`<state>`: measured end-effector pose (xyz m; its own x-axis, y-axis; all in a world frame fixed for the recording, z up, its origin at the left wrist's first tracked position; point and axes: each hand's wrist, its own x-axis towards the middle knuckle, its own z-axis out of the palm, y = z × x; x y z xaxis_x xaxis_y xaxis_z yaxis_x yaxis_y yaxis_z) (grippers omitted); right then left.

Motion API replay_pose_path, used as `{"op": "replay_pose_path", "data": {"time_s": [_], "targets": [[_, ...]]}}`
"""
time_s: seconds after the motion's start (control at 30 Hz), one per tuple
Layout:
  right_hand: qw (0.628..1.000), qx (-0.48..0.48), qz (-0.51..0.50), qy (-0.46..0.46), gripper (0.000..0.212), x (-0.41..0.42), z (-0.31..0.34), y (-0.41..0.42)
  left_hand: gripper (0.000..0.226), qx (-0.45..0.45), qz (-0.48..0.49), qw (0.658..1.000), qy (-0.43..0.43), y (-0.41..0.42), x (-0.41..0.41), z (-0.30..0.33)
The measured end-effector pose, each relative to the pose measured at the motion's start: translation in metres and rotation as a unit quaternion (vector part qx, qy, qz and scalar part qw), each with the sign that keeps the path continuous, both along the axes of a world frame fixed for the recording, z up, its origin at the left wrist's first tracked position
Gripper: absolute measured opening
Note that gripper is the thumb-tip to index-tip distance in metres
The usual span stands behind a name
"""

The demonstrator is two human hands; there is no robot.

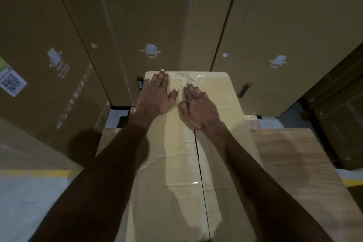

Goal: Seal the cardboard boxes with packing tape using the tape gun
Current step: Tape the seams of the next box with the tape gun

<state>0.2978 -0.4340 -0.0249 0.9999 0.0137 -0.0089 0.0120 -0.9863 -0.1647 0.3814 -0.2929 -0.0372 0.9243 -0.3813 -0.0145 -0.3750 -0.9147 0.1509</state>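
Cardboard box (216,94): long, light brown, lying flat in the centre, flaps closed along a middle seam (200,163). Clear packing tape (176,153) runs along the seam, wrinkled at the far end.
Left hand (157,94): grip wide open, fingers straight, palm flat on the box top near the far edge, holding nothing.
Right hand (198,106): grip likewise open, fingers spread, pressing flat on the tape just beside the left hand.
Tall cartons (137,15): upright behind the box, printed with handling symbols.
Label (12,82): white, on the left carton.
Floor (19,202): pale, with a yellow line (39,173).
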Motion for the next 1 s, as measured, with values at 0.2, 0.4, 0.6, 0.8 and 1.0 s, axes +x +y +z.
{"op": "replay_pose_path", "data": {"time_s": [0.2, 0.4, 0.6, 0.8, 1.0], "targets": [[1.0, 0.008, -0.022, 0.018, 0.061, -0.072, -0.003, 0.02, 0.07, 0.008, -0.009, 1.0, -0.011, 0.002, -0.012, 0.01], [0.998, 0.033, -0.02, 0.044, 0.061, -0.075, 0.001, 0.021, 0.063, 0.034, -0.045, 0.998, 0.019, 0.013, -0.086, 0.008], [0.997, 0.025, -0.032, 0.066, 0.06, -0.125, 0.009, 0.036, 0.063, 0.032, -0.051, 0.998, 0.02, 0.015, -0.095, 0.007], [0.997, 0.04, -0.046, 0.046, 0.077, -0.197, -0.001, 0.048, 0.061, 0.027, -0.059, 0.998, 0.014, 0.018, -0.108, 0.01], [0.997, 0.041, -0.037, 0.053, 0.066, -0.199, -0.001, 0.045, 0.06, 0.008, -0.065, 0.997, 0.044, 0.043, -0.198, 0.015]]}}
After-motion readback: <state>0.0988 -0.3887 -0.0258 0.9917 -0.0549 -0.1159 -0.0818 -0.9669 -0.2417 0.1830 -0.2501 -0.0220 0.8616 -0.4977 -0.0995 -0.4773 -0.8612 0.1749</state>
